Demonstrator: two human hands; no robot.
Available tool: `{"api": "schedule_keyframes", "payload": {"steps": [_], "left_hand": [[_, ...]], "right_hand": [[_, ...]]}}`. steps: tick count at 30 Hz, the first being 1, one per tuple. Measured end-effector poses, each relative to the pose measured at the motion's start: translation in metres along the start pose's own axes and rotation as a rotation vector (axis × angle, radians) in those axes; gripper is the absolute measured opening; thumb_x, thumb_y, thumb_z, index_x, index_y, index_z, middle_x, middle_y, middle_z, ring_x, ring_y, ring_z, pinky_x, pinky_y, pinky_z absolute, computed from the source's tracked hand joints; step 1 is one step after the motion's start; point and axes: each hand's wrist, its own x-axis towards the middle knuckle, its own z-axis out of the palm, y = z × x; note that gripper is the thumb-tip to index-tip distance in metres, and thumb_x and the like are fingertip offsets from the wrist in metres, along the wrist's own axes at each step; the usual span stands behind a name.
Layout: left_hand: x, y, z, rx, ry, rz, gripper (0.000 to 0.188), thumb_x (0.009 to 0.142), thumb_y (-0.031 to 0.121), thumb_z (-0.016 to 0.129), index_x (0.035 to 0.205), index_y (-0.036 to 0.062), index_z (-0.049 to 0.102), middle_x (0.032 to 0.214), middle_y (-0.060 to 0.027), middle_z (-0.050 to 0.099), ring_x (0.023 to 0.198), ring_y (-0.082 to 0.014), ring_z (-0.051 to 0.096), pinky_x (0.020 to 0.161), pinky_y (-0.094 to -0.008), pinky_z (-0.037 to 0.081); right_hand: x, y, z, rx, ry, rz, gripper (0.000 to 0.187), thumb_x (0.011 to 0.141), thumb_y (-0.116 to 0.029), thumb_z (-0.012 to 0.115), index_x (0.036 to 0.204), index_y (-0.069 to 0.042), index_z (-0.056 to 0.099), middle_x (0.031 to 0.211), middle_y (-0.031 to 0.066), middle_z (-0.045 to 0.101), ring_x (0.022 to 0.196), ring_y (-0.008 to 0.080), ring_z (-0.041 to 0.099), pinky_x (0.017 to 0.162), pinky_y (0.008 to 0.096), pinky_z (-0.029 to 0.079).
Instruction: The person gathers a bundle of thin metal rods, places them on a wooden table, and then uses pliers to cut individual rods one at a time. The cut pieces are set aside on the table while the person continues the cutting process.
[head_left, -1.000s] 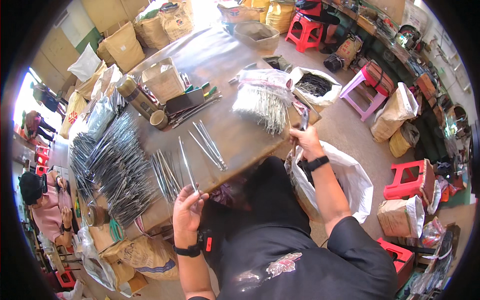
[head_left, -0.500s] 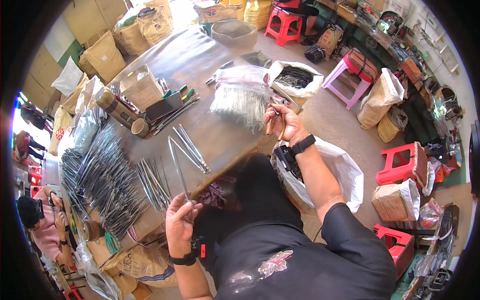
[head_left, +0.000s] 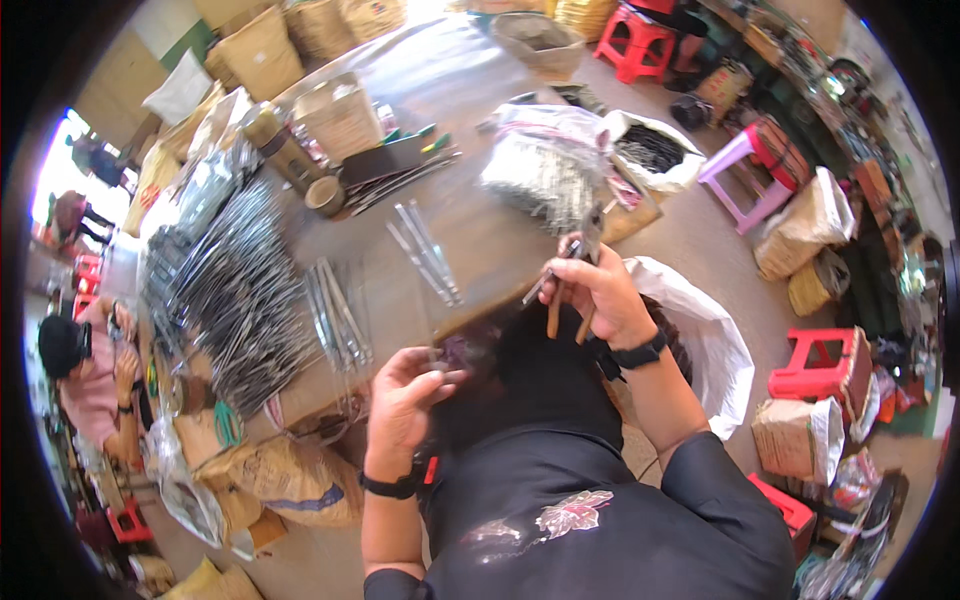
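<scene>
My right hand (head_left: 598, 292) is closed round a pair of pliers with brown handles (head_left: 554, 312), their jaws (head_left: 593, 225) pointing up and away from me. A short, thin metal piece (head_left: 532, 292) shows beside its fingers. Left of it, over the table's near edge, my left hand (head_left: 405, 398) pinches thumb to fingers. Something small and grey sits at those fingertips, too blurred to name. Several thin metal strips (head_left: 425, 255) lie on the table ahead, with another group of strips (head_left: 335, 315) further left.
A large heap of metal strips (head_left: 245, 300) covers the table's left side, near a thermos (head_left: 280, 150) and a cup (head_left: 325, 196). A bagged bundle of pale wires (head_left: 545, 180) lies at right. A white sack (head_left: 715, 350) stands beside my right arm. Another person (head_left: 95, 380) sits far left.
The view has shifted. My hands have come closer together, and the pliers are turned with handles toward me. The long metal strip seen in my left hand no longer shows clearly.
</scene>
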Motion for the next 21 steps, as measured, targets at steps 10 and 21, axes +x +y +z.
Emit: {"api": "schedule_keyframes", "payload": {"steps": [10,21], "left_hand": [[-0.013,0.002,0.013,-0.014,-0.073,-0.026,0.026,0.082,-0.005,0.065,0.106,0.0023,0.056,0.091,-0.0061,0.062,0.089,-0.0281,0.069,0.072,-0.0314,0.06],[-0.019,0.006,0.01,-0.003,-0.08,0.058,0.021,0.081,-0.005,0.066,0.096,0.0031,0.054,0.089,-0.0085,0.063,0.084,-0.0255,0.069,0.07,-0.0318,0.06]], "right_hand": [[-0.028,0.04,0.054,-0.288,-0.075,-0.008,0.011,0.086,-0.002,0.065,0.092,-0.002,0.056,0.084,0.0118,0.067,0.071,0.0172,0.066,0.066,0.0285,0.053],[-0.033,0.062,0.069,-0.465,-0.106,-0.067,0.013,0.087,-0.003,0.066,0.095,0.001,0.057,0.084,0.0116,0.067,0.07,0.0156,0.066,0.055,0.0246,0.052]]}}
